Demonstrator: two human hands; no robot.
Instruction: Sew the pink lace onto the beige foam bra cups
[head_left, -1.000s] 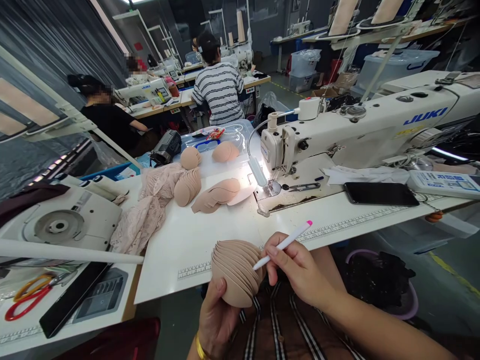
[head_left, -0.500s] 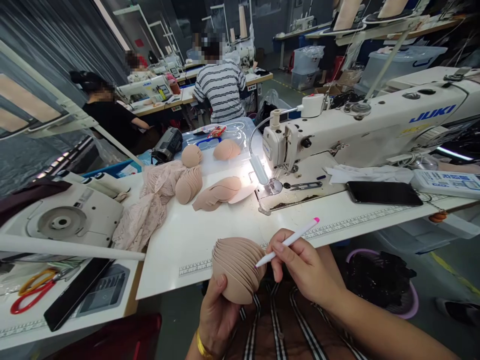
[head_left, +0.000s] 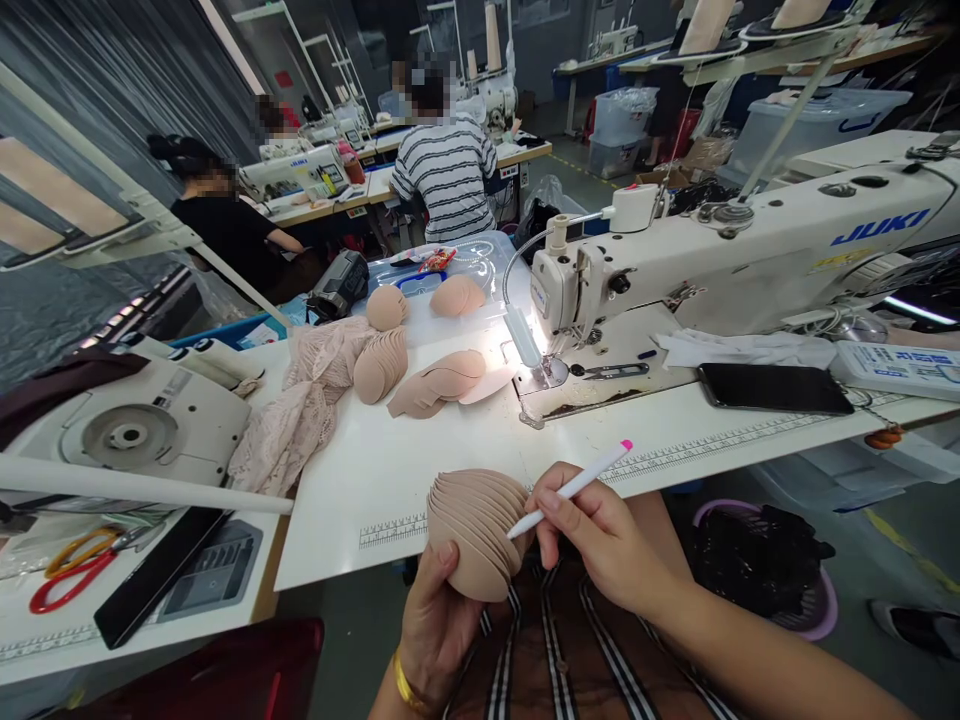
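Note:
My left hand [head_left: 442, 610] grips a fanned stack of beige foam bra cups [head_left: 472, 535] from below, its thumb on the lowest cup. The stack is tilted over the table's front edge. In my right hand [head_left: 592, 530] is a white marker pen [head_left: 574, 485] with a pink end, held between thumb and fingers. The pen's tip meets or nearly meets the cup edges on the right side; I cannot tell if it touches. Beyond my hands lie another stack of bra cups [head_left: 381, 366] and some overlapping beige pieces [head_left: 439, 382].
A sewing machine [head_left: 720, 250] with a lit lamp stands at right, thread snips [head_left: 615, 371] on its bed. A phone [head_left: 776, 388] lies nearby. Beige lace [head_left: 300, 410] is heaped at left, scissors [head_left: 75, 570] beyond it. A purple bin [head_left: 821, 610] is on the floor. Several people sit ahead.
The pen tip has shifted slightly down and left along the cup edges. My left hand still grips the stack. The view has shifted slightly.

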